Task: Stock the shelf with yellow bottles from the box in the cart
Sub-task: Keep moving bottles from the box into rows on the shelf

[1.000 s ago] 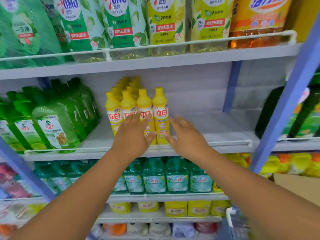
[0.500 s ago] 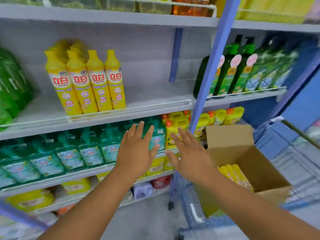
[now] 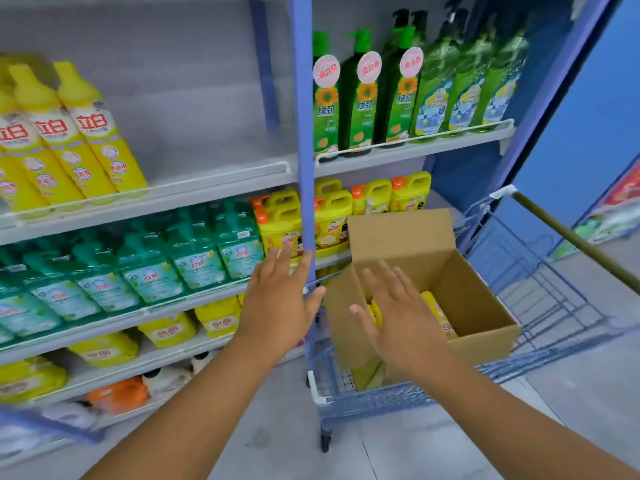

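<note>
Yellow bottles point(image 3: 74, 140) with red lettering stand in a row at the left of the grey shelf point(image 3: 207, 188). An open cardboard box point(image 3: 467, 299) sits in the blue wire cart point(image 3: 374, 400) at the right; more yellow bottles point(image 3: 438, 311) lie inside it, partly hidden. My right hand point(image 3: 401, 317) hovers over the box opening with fingers spread and holds nothing. My left hand point(image 3: 280, 303) is spread open in the air just left of the box, in front of the blue shelf post, and is empty.
A blue upright post point(image 3: 301, 133) divides the shelving. Green pump bottles point(image 3: 398, 91) fill the right bay, teal bottles point(image 3: 194, 261) and yellow jugs point(image 3: 332, 216) the shelf below. The cart's handle point(image 3: 571, 237) juts out at the right. Grey floor point(image 3: 277, 438) lies below.
Both hands left the yellow bottles on the shelf and swung down and right to the box. The view turned right toward the cart.
</note>
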### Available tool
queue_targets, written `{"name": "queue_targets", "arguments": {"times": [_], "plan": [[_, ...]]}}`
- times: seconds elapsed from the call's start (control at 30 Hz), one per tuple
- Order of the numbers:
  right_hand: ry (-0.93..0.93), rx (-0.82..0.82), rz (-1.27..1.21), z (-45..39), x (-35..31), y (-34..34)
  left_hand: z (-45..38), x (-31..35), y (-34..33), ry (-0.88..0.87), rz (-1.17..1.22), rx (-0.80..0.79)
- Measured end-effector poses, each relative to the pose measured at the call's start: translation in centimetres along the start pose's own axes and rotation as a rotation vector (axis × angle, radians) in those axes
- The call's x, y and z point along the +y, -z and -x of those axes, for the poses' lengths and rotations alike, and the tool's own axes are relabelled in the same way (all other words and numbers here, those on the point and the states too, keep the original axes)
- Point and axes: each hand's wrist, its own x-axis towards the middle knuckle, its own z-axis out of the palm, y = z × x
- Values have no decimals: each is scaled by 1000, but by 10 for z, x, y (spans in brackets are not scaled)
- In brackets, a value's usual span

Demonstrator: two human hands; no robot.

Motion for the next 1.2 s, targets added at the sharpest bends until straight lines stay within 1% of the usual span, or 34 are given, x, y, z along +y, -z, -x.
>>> {"name": "queue_targets", "arguments": {"times": [0.1, 0.23, 0.33, 0.43, 0.47, 0.57, 0.63, 0.8, 0.9, 1.07, 1.2], "plan": [[-31, -34, 8, 6, 68, 7, -6, 68, -22, 13, 11, -25], [-71, -75, 29, 13, 146, 18, -12, 146, -51, 23, 18, -98], [-100, -119, 31, 10, 190, 17, -22, 185, -74, 29, 32, -156], [-146, -149, 3, 2, 220, 8, -39, 208, -93, 32, 38, -199], [-156, -153, 3, 0, 228, 5, -46, 213, -98, 30, 46, -210], [-170, -250, 13, -8, 248, -16, -74, 221, -115, 38, 68, -254], [-175, -274, 10, -19, 259, -27, -99, 221, -131, 54, 90, -275], [-208, -375, 26, -63, 280, -57, -161, 208, -187, 126, 107, -358], [-190, -430, 31, -98, 291, -79, -189, 199, -220, 195, 150, -424], [-165, -539, -3, -157, 301, -131, -211, 195, -264, 277, 155, -515], [-154, -688, -29, -180, 304, -181, -208, 197, -304, 378, 189, -581]]}}
